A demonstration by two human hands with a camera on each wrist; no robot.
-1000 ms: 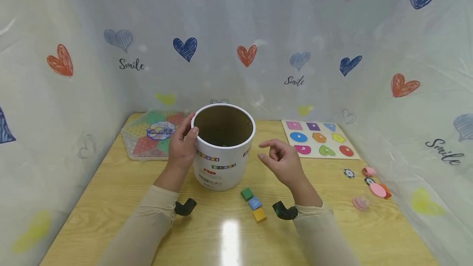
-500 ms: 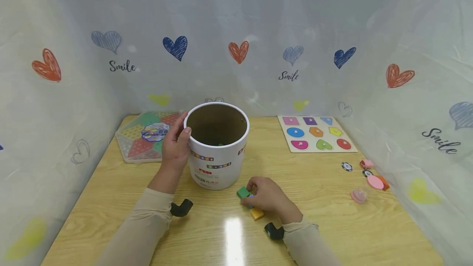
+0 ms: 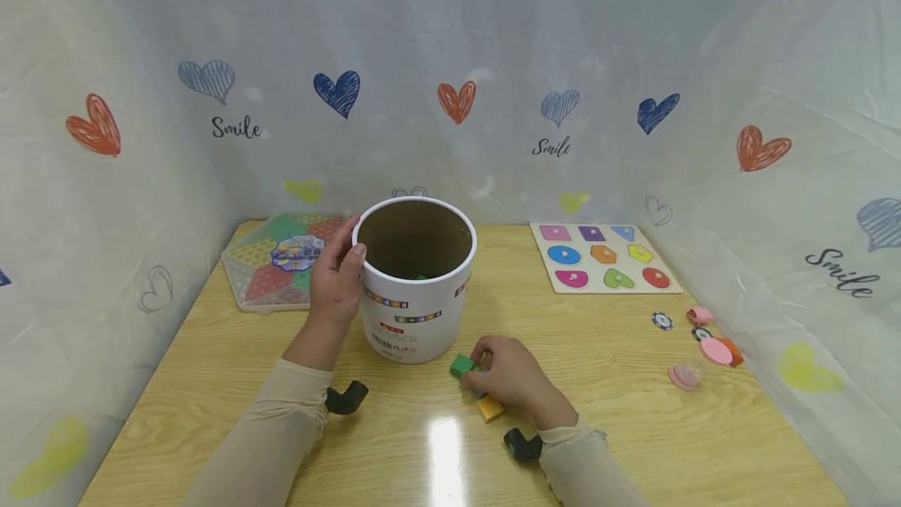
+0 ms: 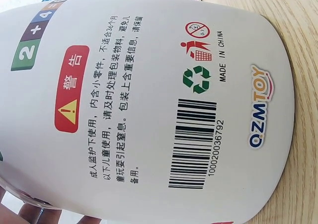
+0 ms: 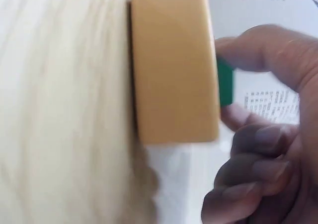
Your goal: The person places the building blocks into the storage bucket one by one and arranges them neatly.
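A white cardboard bucket (image 3: 415, 307) stands open at the middle of the wooden table (image 3: 633, 429); its printed wall (image 4: 149, 110) fills the left wrist view. My left hand (image 3: 346, 255) grips the bucket's left rim. In front of the bucket lie a green block (image 3: 461, 364) and a yellow block (image 3: 490, 408). My right hand (image 3: 480, 360) lies curled over them, its fingertips pinching the green block (image 5: 224, 82) beside the yellow block (image 5: 174, 65). A third block under that hand is mostly hidden.
A hexagonal colour board (image 3: 271, 264) lies at the back left and a shape puzzle board (image 3: 601, 257) at the back right. Small pink pieces (image 3: 714, 350) and a chip (image 3: 662, 320) sit near the right edge. Heart-print curtains close in three sides.
My right hand dropped from beside the bucket onto the blocks and has stayed there for the last half second. The left hand has kept its hold on the rim.
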